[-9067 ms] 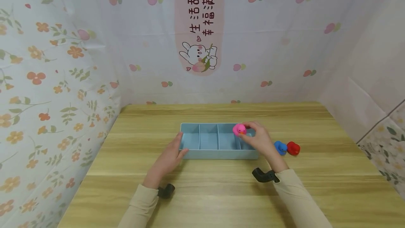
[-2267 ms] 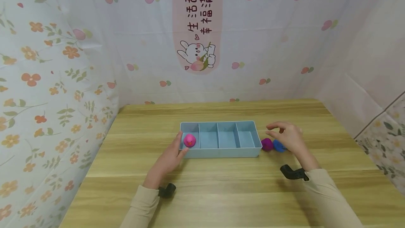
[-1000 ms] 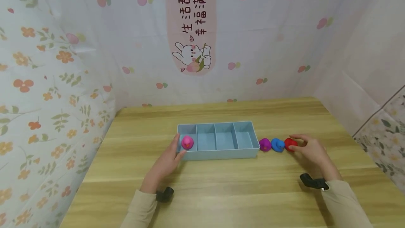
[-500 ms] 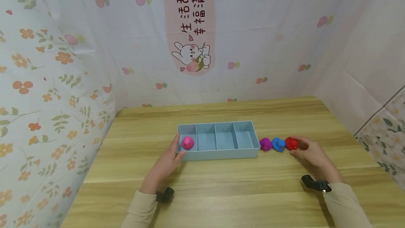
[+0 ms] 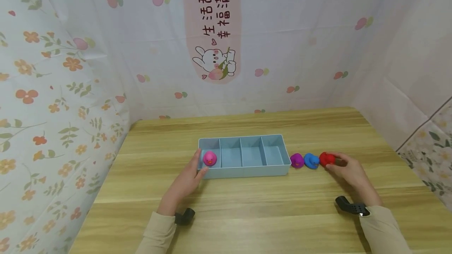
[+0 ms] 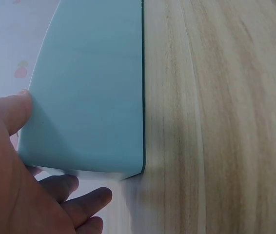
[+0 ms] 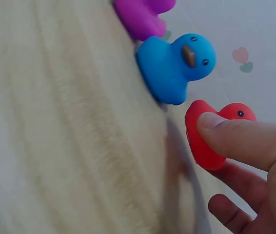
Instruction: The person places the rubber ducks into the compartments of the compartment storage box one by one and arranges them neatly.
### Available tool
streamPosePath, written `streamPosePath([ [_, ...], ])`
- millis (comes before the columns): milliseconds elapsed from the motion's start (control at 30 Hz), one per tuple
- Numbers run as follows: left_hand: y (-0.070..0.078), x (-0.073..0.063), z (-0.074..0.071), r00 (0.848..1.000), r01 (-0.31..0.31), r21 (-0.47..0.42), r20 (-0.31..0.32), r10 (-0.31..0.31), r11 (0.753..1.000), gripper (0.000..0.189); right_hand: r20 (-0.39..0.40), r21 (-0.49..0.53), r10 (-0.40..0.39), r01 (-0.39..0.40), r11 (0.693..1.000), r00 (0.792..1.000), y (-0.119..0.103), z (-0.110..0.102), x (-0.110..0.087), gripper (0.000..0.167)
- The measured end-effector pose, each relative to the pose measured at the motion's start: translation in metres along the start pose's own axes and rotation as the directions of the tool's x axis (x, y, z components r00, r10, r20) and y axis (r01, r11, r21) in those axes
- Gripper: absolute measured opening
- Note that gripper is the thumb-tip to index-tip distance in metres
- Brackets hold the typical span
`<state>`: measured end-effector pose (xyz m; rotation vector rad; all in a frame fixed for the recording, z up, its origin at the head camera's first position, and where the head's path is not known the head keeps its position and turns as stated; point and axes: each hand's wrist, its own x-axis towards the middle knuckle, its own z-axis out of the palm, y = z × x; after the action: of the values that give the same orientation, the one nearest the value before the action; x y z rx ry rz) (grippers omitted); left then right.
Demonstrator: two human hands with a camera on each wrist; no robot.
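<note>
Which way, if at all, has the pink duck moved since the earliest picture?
Yes, to the left. In the head view, the pink duck was right of the printed rabbit; now it is below it, in the left end of the box.

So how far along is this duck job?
Looks done: the pink duck sits in the tray, leftmost compartment. In hand: the right hand pinches the red duck; the left hand touches the tray. Apparently left: purple duck and blue duck, on the table; three compartments are empty.
</note>
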<state>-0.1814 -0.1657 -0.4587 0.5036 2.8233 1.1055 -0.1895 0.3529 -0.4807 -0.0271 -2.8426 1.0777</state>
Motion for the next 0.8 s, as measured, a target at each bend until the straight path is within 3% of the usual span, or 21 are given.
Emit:
streamPosePath([
  [400,-0.001,0.0,0.0,1.0,0.016,-0.006,0.01,-0.015,1.0,0.071,-0.014,0.012,-0.039,0.039,0.999,0.999,-0.024,-0.011,0.006,0.047],
  [800,-0.001,0.001,0.0,1.0,0.017,-0.011,0.014,-0.017,1.0,0.071,0.049,0.032,0.028,-0.03,0.999,0.998,-0.046,-0.01,0.011,0.058],
])
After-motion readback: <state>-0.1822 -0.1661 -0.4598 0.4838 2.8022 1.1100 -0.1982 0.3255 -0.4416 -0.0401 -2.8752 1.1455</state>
